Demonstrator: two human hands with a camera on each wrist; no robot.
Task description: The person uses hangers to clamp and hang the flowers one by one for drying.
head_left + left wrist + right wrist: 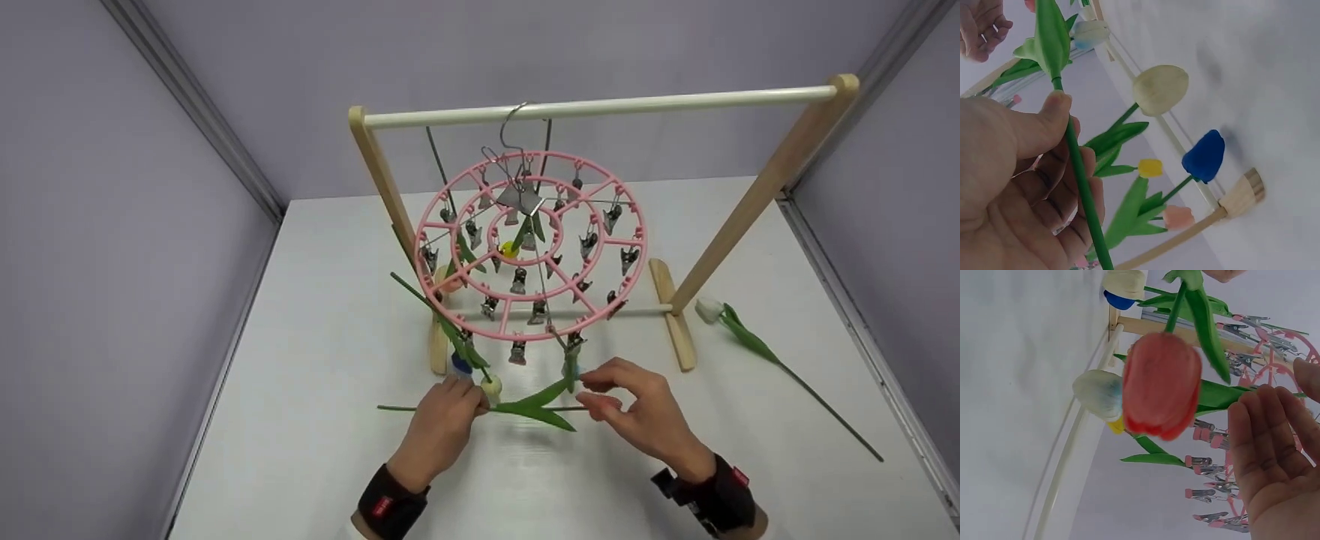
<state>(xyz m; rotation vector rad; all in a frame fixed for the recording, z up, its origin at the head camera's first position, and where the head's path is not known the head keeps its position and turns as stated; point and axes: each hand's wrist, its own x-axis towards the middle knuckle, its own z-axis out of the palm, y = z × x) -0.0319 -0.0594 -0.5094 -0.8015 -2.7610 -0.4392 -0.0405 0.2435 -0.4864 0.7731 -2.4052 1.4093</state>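
My left hand pinches the green stem of a red tulip between thumb and fingers, holding it crosswise. In the right wrist view the red tulip's head hangs down beside my right hand, whose fingers are apart and grip nothing. Above both hands hangs a pink round clip hanger with many metal clips. Tulips hang head-down from it: cream, blue, yellow, pink and white-blue.
The hanger's hook sits on the white bar of a wooden-legged rack. A white tulip lies on the white table to the right, its stem pointing towards the near right corner. Pale walls enclose the table.
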